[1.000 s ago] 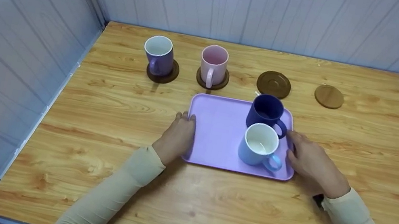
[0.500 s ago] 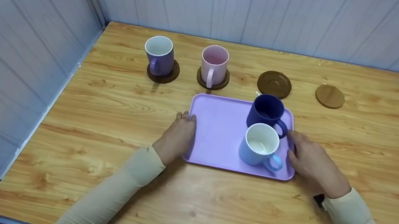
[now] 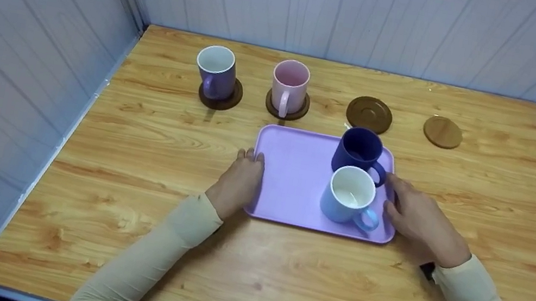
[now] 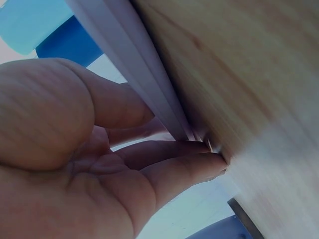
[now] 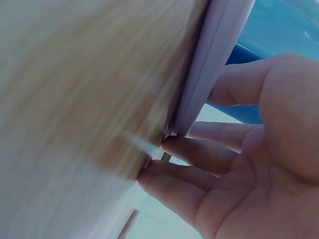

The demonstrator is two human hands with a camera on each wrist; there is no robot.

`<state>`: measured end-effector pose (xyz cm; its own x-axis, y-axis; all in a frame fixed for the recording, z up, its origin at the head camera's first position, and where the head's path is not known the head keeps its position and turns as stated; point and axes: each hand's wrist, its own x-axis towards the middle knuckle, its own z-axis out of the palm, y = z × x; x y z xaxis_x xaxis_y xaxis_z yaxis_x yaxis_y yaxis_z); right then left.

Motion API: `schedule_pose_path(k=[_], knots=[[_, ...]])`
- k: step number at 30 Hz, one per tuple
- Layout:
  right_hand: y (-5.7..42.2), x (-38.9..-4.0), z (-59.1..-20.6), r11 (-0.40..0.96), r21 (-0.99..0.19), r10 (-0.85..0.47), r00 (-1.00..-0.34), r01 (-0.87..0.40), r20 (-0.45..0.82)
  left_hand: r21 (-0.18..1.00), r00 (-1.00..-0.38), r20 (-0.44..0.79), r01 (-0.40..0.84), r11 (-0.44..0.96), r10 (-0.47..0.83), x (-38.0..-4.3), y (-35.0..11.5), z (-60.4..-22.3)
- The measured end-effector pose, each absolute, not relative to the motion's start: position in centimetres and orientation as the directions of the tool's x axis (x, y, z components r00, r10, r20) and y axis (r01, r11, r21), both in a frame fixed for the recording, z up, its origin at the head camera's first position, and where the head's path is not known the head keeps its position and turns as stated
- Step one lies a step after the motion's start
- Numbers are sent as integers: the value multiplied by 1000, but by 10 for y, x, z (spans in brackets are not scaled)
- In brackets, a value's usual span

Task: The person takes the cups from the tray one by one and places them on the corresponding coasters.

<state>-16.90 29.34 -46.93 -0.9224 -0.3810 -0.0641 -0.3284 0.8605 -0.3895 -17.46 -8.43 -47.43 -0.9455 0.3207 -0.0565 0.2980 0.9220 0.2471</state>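
Note:
A purple tray (image 3: 291, 176) lies on the wooden table, with a dark blue mug (image 3: 358, 153) and a light blue mug (image 3: 341, 205) standing on its right half. My left hand (image 3: 239, 181) holds the tray's left edge. In the left wrist view, the thumb of the left hand (image 4: 89, 134) meets the rim while fingertips reach the tabletop beside it. At the opposite edge, my right hand (image 3: 418, 218) holds the tray near the mug handles. In the right wrist view, the right hand (image 5: 239, 154) has its thumb at the rim and fingertips low against the table.
Behind the tray, a purple mug (image 3: 218, 75) and a pink mug (image 3: 290, 82) each stand on a dark round coaster. A dark brown coaster (image 3: 369, 114) and a lighter wooden coaster (image 3: 442, 132) lie to their right, bearing no mug. Pale panels (image 3: 299, 7) wall the table's back and sides.
Both hands and the tray stay in place, and the mugs stand where they stood. Only the head view has tilted very slightly.

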Motion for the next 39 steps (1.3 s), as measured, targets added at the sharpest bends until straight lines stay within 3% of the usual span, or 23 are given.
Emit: schedule_pose_path(k=[9, 16, 28, 39], knots=[[292, -167, -443, 817, -474, -364, -931, -329, 19, 209, -945, -57, 303, 930, 321, -175, -84, -472], [283, -171, -424, 732, -633, -329, -944, -251, -6, 223, -950, -50, 290, 931, 308, -176, -84, -473], [273, -182, -432, 697, -704, -256, -964, -135, -69, 208, -952, -55, 283, 936, 300, -175, -85, -475], [268, -190, -444, 557, -829, -207, -976, -56, -73, 233, -953, -74, 269, 935, 293, -175, -84, -473]])
